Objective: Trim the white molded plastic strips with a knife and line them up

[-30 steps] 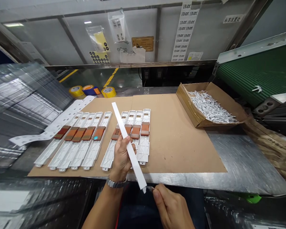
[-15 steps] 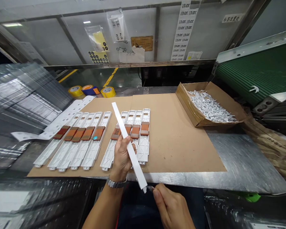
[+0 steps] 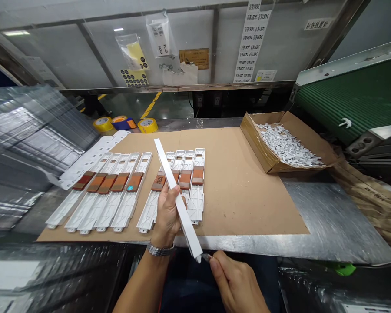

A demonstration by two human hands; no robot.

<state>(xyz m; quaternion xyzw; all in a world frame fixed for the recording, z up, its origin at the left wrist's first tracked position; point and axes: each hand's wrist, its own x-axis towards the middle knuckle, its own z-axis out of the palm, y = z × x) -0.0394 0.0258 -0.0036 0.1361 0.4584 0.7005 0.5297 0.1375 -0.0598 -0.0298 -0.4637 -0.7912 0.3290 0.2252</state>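
My left hand is wrapped round the middle of a long white plastic strip, which slants from upper left to lower right above the cardboard. At the strip's lower end, my right hand is closed on a small pointed tool whose tip is at or very near the end piece. Most of the tool is hidden in the fingers. Behind the left hand lie several white slotted strips with orange-brown blocks across them. Another group of such strips is further left.
An open cardboard box of small white parts stands at the back right, beside a green conveyor. Tape rolls sit along the back edge. A label sheet and wrapped stacks are at the left.
The white strip and my left hand have shifted slightly right. The label sheet's near end has moved at the left. A dark shape, perhaps a person's leg, now shows behind the tape rolls.
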